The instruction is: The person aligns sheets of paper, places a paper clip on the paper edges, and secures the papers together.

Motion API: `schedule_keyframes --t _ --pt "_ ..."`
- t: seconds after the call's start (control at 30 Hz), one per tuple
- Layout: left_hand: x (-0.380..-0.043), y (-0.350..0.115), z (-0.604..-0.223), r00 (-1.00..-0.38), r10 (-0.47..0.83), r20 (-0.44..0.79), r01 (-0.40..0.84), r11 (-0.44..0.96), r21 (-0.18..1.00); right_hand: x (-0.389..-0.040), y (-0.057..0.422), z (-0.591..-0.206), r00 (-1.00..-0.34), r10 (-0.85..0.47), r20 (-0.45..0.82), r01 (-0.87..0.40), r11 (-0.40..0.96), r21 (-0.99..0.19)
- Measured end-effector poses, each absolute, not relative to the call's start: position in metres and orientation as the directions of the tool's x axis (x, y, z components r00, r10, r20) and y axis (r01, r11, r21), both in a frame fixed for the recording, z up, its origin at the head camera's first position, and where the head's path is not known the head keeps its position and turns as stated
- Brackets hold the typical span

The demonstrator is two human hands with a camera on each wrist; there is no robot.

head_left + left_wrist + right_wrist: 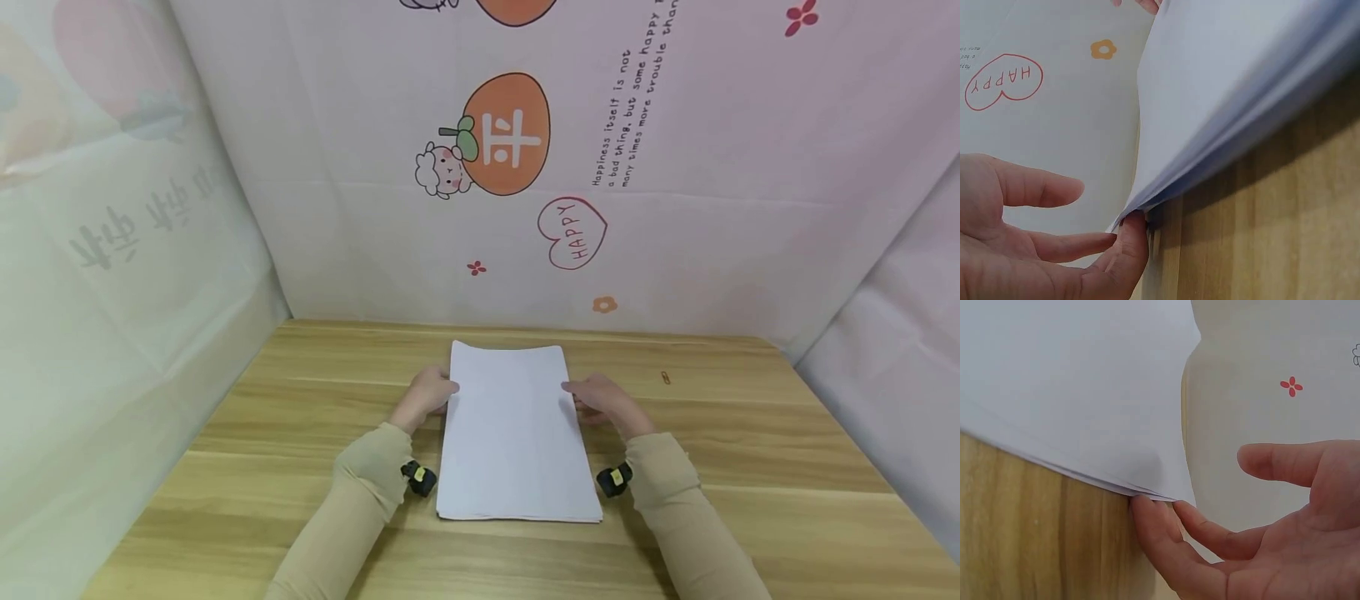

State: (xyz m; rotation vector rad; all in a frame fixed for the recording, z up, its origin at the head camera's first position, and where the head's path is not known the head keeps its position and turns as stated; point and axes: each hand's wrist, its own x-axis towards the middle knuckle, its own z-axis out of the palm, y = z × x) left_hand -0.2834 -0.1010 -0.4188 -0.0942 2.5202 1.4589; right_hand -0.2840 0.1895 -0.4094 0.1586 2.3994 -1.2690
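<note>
A stack of white paper sheets lies lengthwise in front of me, its far corners curving upward. My left hand is at the stack's left edge toward the far end. In the left wrist view, fingertips touch the paper's edge from below while the thumb stands apart from it. On the opposite edge is my right hand, at about the same height. The right wrist view has its fingertips under the sheets' edge and the thumb raised away from the paper.
A small paper clip lies on the wooden table, right of the right hand. Printed white cloth rises behind the table and along both sides. Black wrist cameras sit close to the stack's long edges.
</note>
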Motion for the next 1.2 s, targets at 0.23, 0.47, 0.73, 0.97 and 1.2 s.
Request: schedule_keyframes --t 0.23,0.47,0.73,0.97,1.2 --pt "-0.2861 -0.097 -0.423 -0.975 0.065 -0.21 -0.148 0.515 0.844 -0.2819 0.1841 -0.4095 -0.876 -0.065 -0.477 0.386 0.497 -0.777" --pt "-0.2874 -0.098 -0.4244 -0.975 0.076 -0.207 -0.137 0.527 0.839 -0.285 0.186 -0.4142 -0.876 -0.075 -0.476 0.387 0.477 -0.789" --pt "-0.2882 -0.0991 -0.4252 -0.973 0.091 -0.21 -0.129 0.54 0.832 -0.2873 0.1883 -0.4152 -0.869 -0.099 -0.484 0.397 0.445 -0.803" --pt "-0.287 -0.0964 -0.4217 -0.97 0.103 -0.219 -0.132 0.533 0.836 -0.2881 0.1883 -0.4142 -0.866 -0.11 -0.488 0.402 0.429 -0.809" --pt "-0.2853 -0.0963 -0.4214 -0.964 0.13 -0.231 -0.137 0.501 0.854 -0.287 0.1893 -0.4152 -0.862 -0.16 -0.481 0.383 0.416 -0.825"
